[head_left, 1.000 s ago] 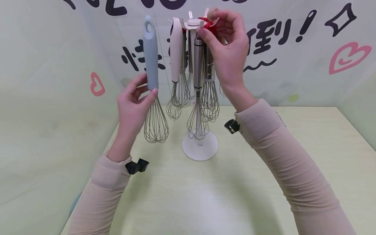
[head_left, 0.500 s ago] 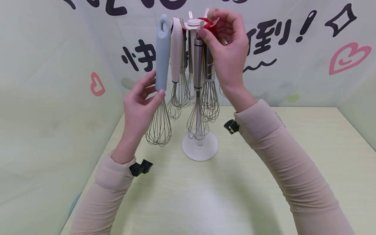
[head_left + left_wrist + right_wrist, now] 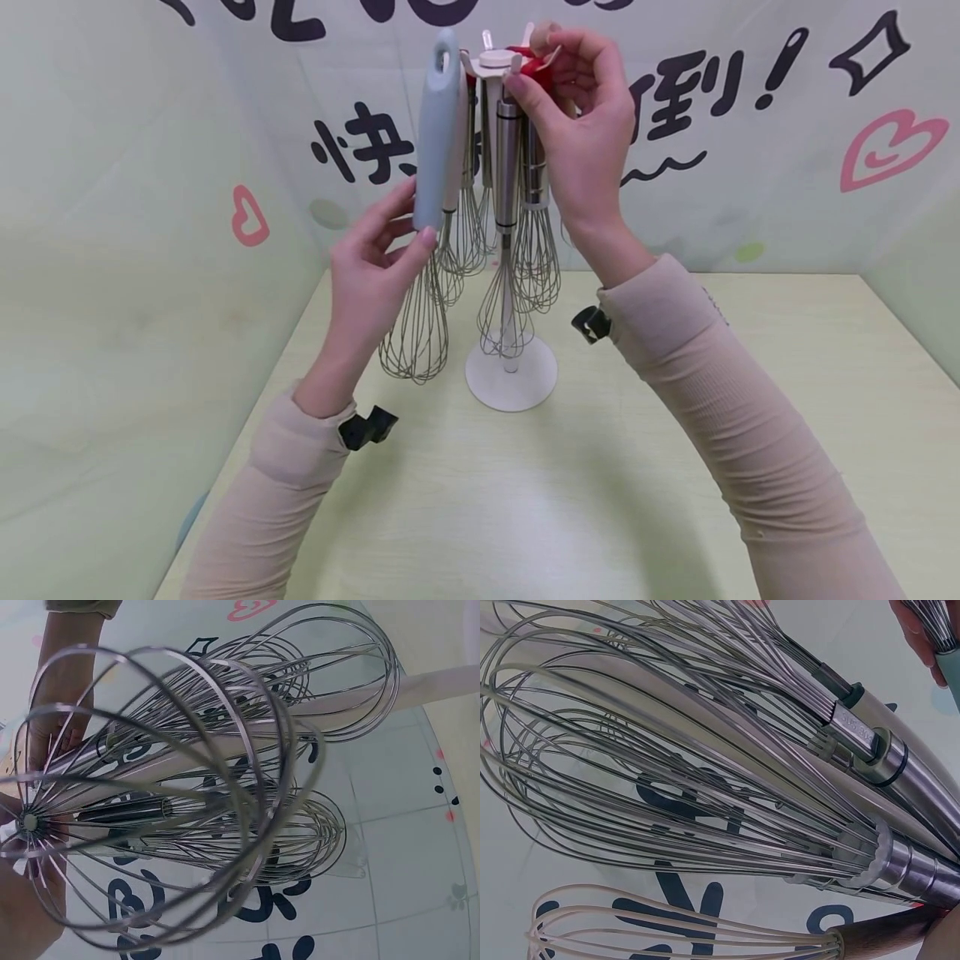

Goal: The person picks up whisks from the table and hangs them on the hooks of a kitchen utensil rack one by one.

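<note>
A light-blue-handled whisk (image 3: 437,137) is pinched by my left hand (image 3: 371,267) at the bottom of its handle. It hangs upright, wires down, just left of the white hanging stand (image 3: 517,390), its holed end near the hooks; contact cannot be told. My right hand (image 3: 592,142) grips the stand's top around the hooks, thumb at the front and curled fingers behind a red part (image 3: 536,71). Below the thumb hangs a steel-handled whisk (image 3: 507,167). The blue whisk partly covers a white-handled whisk (image 3: 453,175). In the left wrist view its wire loops (image 3: 225,697) fill the foreground.
Several more whisks hang around the stand, including one with a wooden handle (image 3: 885,934) in the right wrist view. The stand rests on a pale wooden table (image 3: 480,500). Behind it hangs a printed cloth backdrop (image 3: 750,200) with black lettering.
My left hand has carried the blue whisk rightwards and slightly up, to the stand's left side, where it overlaps the white-handled whisk. My right hand has stayed in place.
</note>
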Motion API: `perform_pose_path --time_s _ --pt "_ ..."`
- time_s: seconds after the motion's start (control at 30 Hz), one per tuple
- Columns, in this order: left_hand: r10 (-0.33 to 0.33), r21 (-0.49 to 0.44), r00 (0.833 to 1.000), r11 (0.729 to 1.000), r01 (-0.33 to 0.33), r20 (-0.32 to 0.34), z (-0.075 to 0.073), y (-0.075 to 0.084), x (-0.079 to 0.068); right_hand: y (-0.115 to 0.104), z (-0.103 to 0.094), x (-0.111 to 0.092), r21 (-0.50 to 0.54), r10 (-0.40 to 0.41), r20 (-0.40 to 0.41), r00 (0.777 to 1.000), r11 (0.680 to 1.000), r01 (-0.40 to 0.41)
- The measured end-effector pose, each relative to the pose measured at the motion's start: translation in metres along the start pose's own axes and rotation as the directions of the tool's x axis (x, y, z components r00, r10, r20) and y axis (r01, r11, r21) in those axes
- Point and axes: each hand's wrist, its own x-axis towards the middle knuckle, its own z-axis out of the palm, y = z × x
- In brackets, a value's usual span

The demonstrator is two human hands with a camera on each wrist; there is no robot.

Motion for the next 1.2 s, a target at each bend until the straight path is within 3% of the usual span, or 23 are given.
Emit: perform_pose_path --time_s 1.2 --pt "-0.030 -0.005 0.998 1.000 0.031 0.060 0.0059 -0.0003 0.0042 -0.0018 -0.0004 -0.0025 0.030 -0.001 0.033 0.999 1.000 0.000"
